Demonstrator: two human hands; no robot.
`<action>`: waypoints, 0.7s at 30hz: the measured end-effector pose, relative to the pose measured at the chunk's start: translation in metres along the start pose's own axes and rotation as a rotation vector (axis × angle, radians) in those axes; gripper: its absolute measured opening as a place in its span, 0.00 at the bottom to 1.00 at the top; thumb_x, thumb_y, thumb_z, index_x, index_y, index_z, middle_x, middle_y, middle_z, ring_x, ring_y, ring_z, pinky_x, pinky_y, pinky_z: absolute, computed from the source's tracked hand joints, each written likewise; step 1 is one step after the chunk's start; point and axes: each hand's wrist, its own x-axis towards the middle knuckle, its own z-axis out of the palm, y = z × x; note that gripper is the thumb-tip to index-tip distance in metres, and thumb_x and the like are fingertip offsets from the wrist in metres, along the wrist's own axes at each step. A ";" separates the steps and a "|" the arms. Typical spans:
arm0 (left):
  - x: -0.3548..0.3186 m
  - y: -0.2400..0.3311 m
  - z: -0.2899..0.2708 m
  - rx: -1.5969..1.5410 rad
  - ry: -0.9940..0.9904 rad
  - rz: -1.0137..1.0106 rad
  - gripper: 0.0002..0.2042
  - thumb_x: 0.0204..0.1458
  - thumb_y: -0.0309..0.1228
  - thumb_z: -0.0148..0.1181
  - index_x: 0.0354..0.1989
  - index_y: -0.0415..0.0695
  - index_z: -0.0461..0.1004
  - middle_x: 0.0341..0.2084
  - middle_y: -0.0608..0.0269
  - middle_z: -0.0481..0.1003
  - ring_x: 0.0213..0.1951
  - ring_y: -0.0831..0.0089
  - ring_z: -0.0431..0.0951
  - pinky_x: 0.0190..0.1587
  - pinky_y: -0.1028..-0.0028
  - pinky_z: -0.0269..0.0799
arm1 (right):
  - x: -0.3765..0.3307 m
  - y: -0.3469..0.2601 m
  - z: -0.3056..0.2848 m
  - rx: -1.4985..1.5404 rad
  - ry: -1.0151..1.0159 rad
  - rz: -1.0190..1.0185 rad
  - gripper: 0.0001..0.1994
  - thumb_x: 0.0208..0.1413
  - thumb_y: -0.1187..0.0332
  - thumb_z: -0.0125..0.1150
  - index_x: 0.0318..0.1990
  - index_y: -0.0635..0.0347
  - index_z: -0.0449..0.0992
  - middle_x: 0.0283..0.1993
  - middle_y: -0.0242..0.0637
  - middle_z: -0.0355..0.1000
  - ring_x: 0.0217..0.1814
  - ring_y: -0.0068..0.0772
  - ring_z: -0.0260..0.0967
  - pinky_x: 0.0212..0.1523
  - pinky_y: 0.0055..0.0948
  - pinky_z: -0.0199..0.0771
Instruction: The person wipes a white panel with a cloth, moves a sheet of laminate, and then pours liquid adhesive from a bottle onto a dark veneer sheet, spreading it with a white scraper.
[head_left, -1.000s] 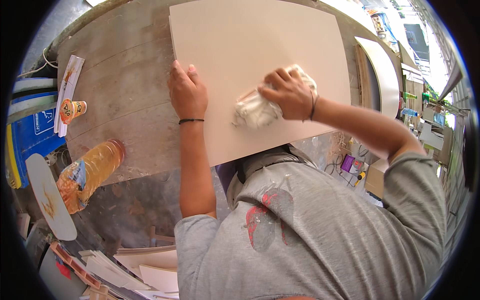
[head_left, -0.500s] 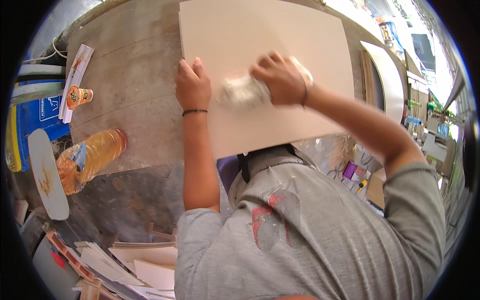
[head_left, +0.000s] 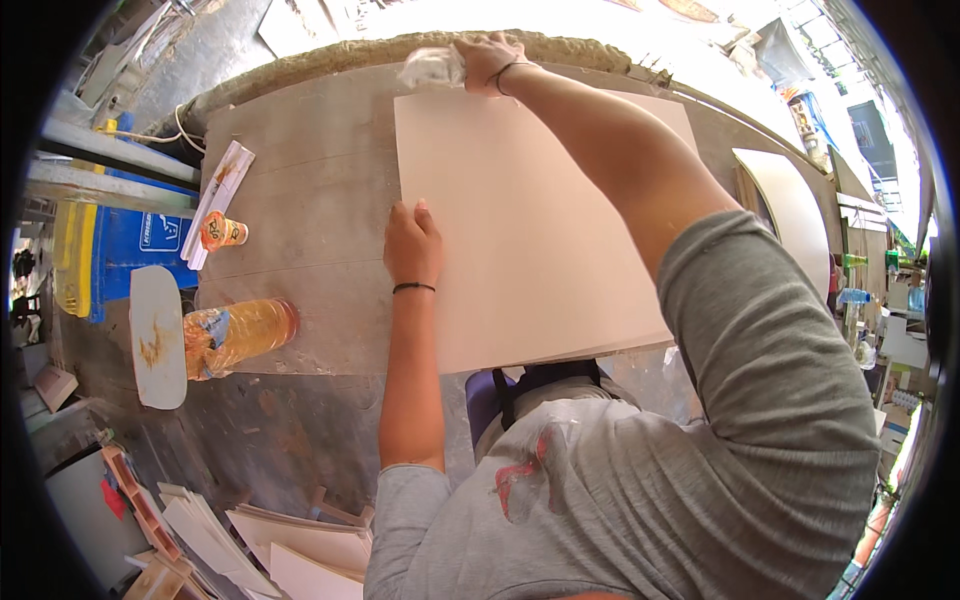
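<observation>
A big pale tile (head_left: 540,230) lies flat on the grey bench (head_left: 300,200). It covers most of the right side, and its near edge sticks out past the near edge of the bench.

At the left edge of the bench lies a long flat white pack (head_left: 220,195) with orange marks. A small orange cup (head_left: 222,231) with a round label stands just beside it. At the near left corner a clear bottle (head_left: 240,335) lies on its side. It has yellow liquid in it and a crinkly yellow and blue label at its left end. Off the bench on the left stands a blue and yellow bin (head_left: 120,245) with a white label.

The left hand (head_left: 413,245) rests flat on the left edge of the tile, fingers close together, holding nothing. The right hand (head_left: 490,55) is at the far edge of the tile. Its grip is closed around a white rag (head_left: 432,68), which sits at the far left corner of the tile.
</observation>
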 end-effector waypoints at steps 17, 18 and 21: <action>0.104 0.029 0.034 -0.034 -0.001 -0.154 0.29 0.50 0.53 0.50 0.41 0.33 0.69 0.41 0.43 0.74 0.45 0.50 0.74 0.45 0.58 0.69 | -0.333 0.062 0.031 0.069 -0.128 -0.371 0.22 0.33 0.70 0.59 0.43 0.54 0.71 0.44 0.37 0.64 0.50 0.39 0.60 0.39 0.39 0.58; 0.103 0.029 0.037 -0.023 -0.008 -0.143 0.29 0.51 0.53 0.50 0.41 0.33 0.69 0.40 0.44 0.74 0.45 0.50 0.74 0.45 0.58 0.69 | -0.308 0.061 0.031 0.048 -0.085 -0.403 0.22 0.33 0.70 0.59 0.43 0.53 0.71 0.44 0.37 0.64 0.50 0.39 0.59 0.39 0.39 0.58; 0.105 0.028 0.032 -0.023 -0.042 -0.142 0.29 0.51 0.53 0.50 0.41 0.33 0.68 0.41 0.45 0.73 0.45 0.51 0.73 0.44 0.58 0.69 | -0.240 0.060 0.036 0.002 -0.030 -0.485 0.23 0.33 0.70 0.60 0.44 0.49 0.70 0.43 0.37 0.64 0.50 0.39 0.59 0.38 0.41 0.60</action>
